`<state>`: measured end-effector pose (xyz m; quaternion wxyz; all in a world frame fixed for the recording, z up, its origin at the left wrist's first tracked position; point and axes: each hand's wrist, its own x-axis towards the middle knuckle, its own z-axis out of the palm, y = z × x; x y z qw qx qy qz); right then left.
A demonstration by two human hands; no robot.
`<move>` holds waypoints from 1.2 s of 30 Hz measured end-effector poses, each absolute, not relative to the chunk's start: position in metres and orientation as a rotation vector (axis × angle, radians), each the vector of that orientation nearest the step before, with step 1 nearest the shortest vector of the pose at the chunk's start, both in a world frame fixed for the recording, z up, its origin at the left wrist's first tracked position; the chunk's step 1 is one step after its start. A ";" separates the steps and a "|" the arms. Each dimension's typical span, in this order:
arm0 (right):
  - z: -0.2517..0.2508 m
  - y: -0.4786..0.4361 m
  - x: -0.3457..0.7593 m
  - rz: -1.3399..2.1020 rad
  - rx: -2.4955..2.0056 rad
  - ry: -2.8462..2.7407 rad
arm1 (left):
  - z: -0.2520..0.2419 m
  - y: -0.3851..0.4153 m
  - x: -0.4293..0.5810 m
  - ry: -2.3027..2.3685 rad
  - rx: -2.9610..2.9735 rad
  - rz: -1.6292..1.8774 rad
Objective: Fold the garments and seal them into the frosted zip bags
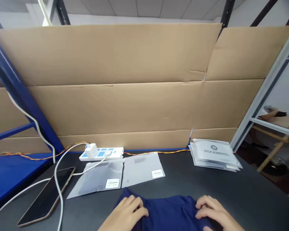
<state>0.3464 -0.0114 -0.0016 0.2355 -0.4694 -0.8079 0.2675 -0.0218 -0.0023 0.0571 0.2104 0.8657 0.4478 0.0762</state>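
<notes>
A dark blue cloth (pixel 168 211) lies on the black table (pixel 243 192) at the bottom middle of the view. My left hand (pixel 126 215) rests on its left part, fingers curled and pinching the fabric. On the right edge of the cloth my right hand (pixel 213 211) does the same, with its fingers bent over the fabric. Two grey flat bags (pixel 120 175) with white labels lie just beyond the cloth.
A stack of grey ROCKBROS bags (pixel 214 154) sits at the back right. At the back left stands a white power strip (pixel 102 153) with a charger and white cable (pixel 57 183). A phone (pixel 47 195) lies at the left. A cardboard wall (pixel 135 86) closes the back.
</notes>
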 end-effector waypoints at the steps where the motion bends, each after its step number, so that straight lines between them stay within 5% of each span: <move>1: 0.001 -0.008 0.344 0.731 -1.277 -2.208 | 0.056 0.003 -0.018 1.255 2.389 0.228; 13: 0.000 0.142 0.306 0.539 -1.450 -2.077 | 0.022 0.141 -0.044 1.189 2.222 0.604; 36: -0.014 0.150 0.319 0.586 -1.374 -2.166 | 0.002 0.144 -0.048 1.243 2.130 0.696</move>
